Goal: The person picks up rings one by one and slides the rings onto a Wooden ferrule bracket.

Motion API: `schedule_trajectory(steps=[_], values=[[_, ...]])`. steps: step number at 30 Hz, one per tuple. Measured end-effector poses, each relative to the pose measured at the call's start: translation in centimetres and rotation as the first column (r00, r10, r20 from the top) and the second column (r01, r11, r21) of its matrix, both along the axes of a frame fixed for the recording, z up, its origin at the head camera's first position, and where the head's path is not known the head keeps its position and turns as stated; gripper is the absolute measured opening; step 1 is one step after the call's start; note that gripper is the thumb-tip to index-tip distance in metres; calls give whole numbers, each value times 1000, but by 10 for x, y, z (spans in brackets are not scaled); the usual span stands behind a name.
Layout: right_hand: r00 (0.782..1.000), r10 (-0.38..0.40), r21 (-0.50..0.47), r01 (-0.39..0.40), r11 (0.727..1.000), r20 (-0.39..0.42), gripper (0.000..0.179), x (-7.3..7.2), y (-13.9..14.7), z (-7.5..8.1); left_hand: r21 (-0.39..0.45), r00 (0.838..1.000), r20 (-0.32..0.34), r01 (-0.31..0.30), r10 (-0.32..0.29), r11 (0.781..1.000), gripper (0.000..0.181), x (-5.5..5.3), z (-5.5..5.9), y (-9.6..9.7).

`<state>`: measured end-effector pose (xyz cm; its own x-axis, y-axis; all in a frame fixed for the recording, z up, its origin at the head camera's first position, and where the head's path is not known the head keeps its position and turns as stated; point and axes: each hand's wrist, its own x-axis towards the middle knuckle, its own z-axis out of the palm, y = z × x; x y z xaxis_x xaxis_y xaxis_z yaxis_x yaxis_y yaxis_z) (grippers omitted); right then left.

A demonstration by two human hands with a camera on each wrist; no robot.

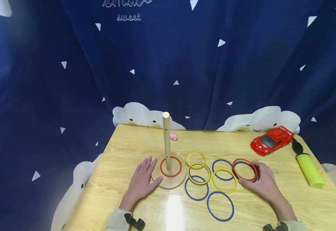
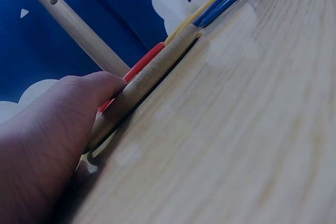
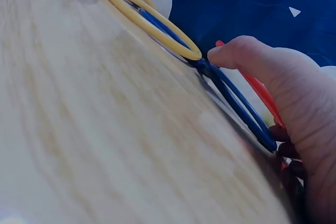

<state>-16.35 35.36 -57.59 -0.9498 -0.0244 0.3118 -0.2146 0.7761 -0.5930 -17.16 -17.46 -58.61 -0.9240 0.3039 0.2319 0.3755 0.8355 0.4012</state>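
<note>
My left hand (image 1: 141, 183) rests at the left edge of a round wooden base (image 1: 169, 184), fingers extended, thumb on its near rim. From the base rises an upright wooden peg (image 1: 167, 144), and a red ring (image 1: 171, 175) lies around its foot. Over on the right, my right hand (image 1: 264, 181) grips another red ring (image 3: 260, 90) between thumb and fingers. That ring sits just over a blue ring (image 3: 239, 106), which shows beneath it in the right wrist view. Left of this hand lies a yellow ring (image 1: 225, 192), overlapping a blue ring (image 1: 221, 160).
Between the hands, several more yellow and blue rings lie partly overlapped, with one blue ring (image 1: 220, 220) nearest me. A red toy car (image 1: 272, 141) and a yellow-green hand pump (image 1: 310, 170) occupy the right side. Behind the peg is a small pink object (image 1: 173, 136).
</note>
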Motion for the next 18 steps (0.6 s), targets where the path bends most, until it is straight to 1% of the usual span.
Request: schedule_trajectory(steps=[3,5,8,11,14,18], values=[[1000,-1,-39,2,999,24,98,2,-4,3,7,1000,-14,1,-1,1000,84,1,-1,-2],[999,-5,-50,6,999,34,97,2,-4,6,7,1000,-22,7,-7,1000,84,0,0,-1],[999,-1,-52,3,999,36,98,2,-5,7,1,1000,-4,3,-3,1000,84,-1,0,-1],[1000,-9,-53,10,999,20,96,2,-7,9,-6,1000,15,-2,2,1000,85,0,-1,-1],[1000,-16,-51,16,999,11,95,2,-8,15,-2,1000,10,1,-1,1000,84,0,-1,-1],[999,-5,-50,7,999,42,97,0,-11,27,-3,1000,11,0,0,1000,85,0,0,-2]])
